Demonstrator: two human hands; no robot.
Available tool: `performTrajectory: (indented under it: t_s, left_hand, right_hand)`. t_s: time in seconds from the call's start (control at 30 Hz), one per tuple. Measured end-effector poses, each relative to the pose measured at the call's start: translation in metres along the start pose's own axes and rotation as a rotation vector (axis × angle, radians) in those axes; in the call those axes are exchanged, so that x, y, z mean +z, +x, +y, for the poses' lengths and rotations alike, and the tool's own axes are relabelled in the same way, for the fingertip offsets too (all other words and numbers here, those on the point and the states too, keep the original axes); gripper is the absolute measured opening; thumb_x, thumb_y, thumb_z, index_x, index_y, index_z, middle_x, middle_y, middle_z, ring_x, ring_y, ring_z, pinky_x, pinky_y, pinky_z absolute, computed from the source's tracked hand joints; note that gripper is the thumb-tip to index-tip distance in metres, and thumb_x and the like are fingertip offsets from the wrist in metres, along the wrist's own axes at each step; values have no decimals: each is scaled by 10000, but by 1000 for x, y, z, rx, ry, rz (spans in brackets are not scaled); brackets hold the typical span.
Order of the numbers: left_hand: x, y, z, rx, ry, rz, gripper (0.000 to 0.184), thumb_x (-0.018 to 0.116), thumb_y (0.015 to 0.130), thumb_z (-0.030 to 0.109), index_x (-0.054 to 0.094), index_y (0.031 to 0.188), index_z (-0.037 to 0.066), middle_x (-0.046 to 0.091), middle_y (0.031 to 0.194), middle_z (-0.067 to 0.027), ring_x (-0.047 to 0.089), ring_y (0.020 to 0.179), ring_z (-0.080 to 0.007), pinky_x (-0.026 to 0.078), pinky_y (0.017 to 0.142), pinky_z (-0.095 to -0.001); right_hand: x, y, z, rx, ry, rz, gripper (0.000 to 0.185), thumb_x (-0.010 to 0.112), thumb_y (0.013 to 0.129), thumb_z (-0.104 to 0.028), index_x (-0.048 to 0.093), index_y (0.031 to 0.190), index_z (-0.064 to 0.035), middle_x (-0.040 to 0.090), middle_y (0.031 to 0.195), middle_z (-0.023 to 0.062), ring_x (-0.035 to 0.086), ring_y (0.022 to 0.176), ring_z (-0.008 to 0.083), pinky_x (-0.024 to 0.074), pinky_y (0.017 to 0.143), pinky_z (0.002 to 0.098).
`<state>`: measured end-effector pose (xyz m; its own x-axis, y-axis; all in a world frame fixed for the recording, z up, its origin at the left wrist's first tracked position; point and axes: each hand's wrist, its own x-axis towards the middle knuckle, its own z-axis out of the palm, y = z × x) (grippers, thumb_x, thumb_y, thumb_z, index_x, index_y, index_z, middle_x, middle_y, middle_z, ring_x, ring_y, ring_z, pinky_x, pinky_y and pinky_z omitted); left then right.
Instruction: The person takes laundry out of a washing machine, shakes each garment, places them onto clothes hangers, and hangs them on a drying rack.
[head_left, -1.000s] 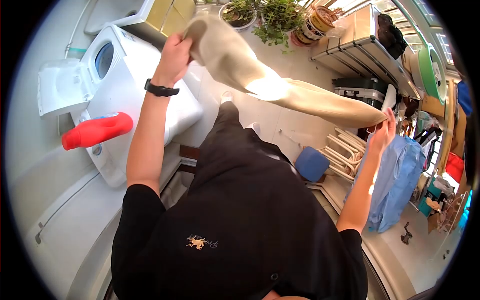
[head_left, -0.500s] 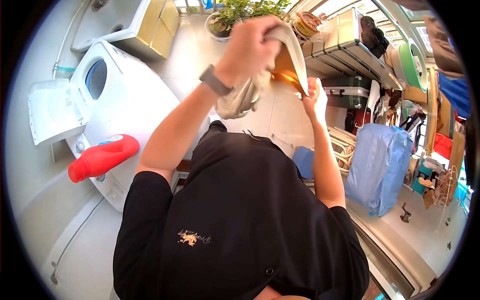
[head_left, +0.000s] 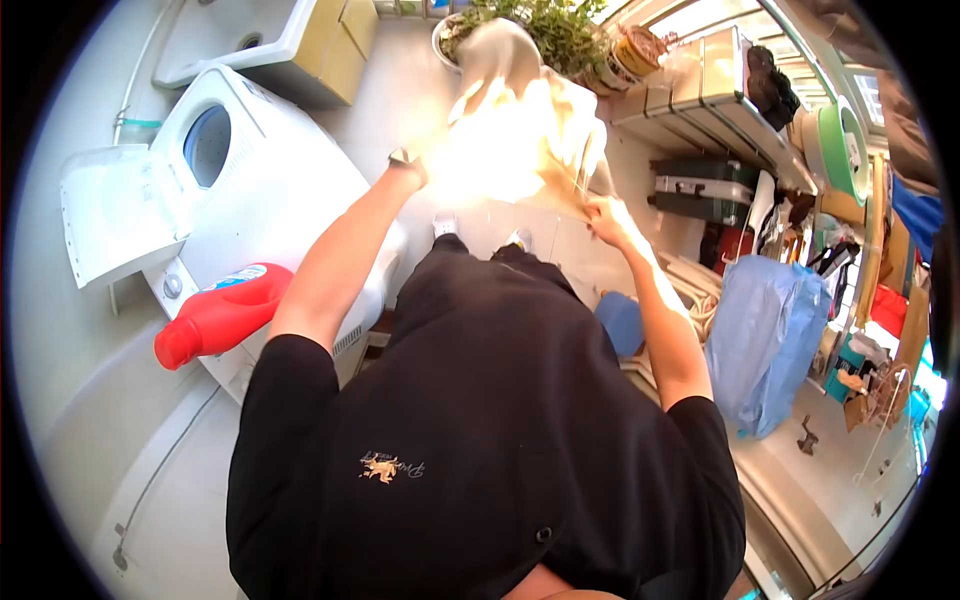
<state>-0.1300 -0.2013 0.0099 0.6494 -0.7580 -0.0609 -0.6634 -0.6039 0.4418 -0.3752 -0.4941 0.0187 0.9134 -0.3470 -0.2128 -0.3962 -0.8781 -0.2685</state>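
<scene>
A beige garment (head_left: 570,110) is spread out in the air between my hands, its middle washed white by strong sunlight. Which kind of garment it is, I cannot make out. My right hand (head_left: 607,218) pinches its lower right edge with closed fingers. At the left edge of the cloth is my left hand (head_left: 432,163), with a band on the wrist; glare blurs its fingers, but the cloth stretches out from it.
To the left stands a white washing machine (head_left: 280,160) with its lid up and a red detergent bottle (head_left: 225,315) on it. A sink (head_left: 235,45) and potted plants (head_left: 540,25) lie ahead. A blue-wrapped bundle (head_left: 765,340), a dark suitcase (head_left: 705,188) and shelving line the right.
The garment has gone from bunched to spread wide, swung out ahead into sunlight. My left hand has moved left and down; my right hand has dropped slightly and moved a little left.
</scene>
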Motion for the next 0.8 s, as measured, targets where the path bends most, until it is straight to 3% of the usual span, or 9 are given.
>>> performTrajectory:
  t_s: [0.13,0.23,0.3,0.43,0.5,0.6,0.67,0.73,0.8]
  left_hand:
    - [-7,-4,7,-63,-273,308,232,544,924,79,731,1047,17,680,864,-289,706,822,-422,567,792,-476]
    - [-28,32,43,-77,-633,255,255,531,957,75,742,1095,37,730,844,-209,721,616,-321,579,626,-387]
    - [-46,52,53,-24,-652,172,263,533,958,63,754,1098,36,756,839,-148,748,716,-228,587,703,-330]
    - [-164,35,100,446,-1184,26,616,762,919,232,539,1481,114,585,1465,-125,569,1330,-226,456,1095,-365]
    - [-161,20,82,485,-1011,201,890,834,858,323,350,1585,147,420,1593,-112,442,1438,-260,363,1177,-411]
    - [-76,8,51,470,-567,240,1228,935,730,436,170,1653,171,312,1664,-103,328,1519,-283,272,1245,-449]
    - [-29,-23,86,112,-954,-260,750,931,748,273,607,1389,60,665,1361,-121,600,1256,-205,447,1109,-381]
    - [10,-33,114,66,-1028,-90,358,839,835,222,732,1099,6,776,942,-85,709,893,-156,562,832,-351]
    - [2,-24,131,-176,-1182,-40,255,748,916,167,715,1078,-28,757,949,-81,680,871,-119,551,784,-308]
  right_hand:
    - [-63,15,5,141,596,275,444,384,851,144,686,1141,-1,715,966,136,726,863,204,610,703,323]
    - [-88,50,32,196,1056,409,530,326,831,173,661,1198,-12,706,1025,92,716,941,179,630,739,320]
    - [-117,59,53,202,1077,383,526,337,855,135,679,1209,-51,690,1089,60,682,909,159,604,745,323]
    - [-250,29,41,33,1400,586,253,479,1063,-124,670,1191,-16,697,1118,118,705,964,226,626,747,345]
    - [-300,21,66,-139,1491,708,333,460,1061,-134,607,1302,43,681,1224,217,703,1088,373,606,976,519]
    - [-326,18,124,-526,1740,448,419,501,1057,-189,543,1400,47,646,1325,242,656,1207,381,559,1057,500]
    - [-310,18,133,-592,1812,378,430,517,1061,-200,533,1419,37,647,1341,223,663,1205,354,552,1062,483]
    - [-275,24,160,-239,1772,454,487,535,1070,-217,447,1504,-15,669,1325,183,662,1215,340,556,1034,482]
    - [-235,5,75,180,1503,688,580,540,1078,-277,289,1582,-138,563,1398,148,637,1202,326,519,1039,462]
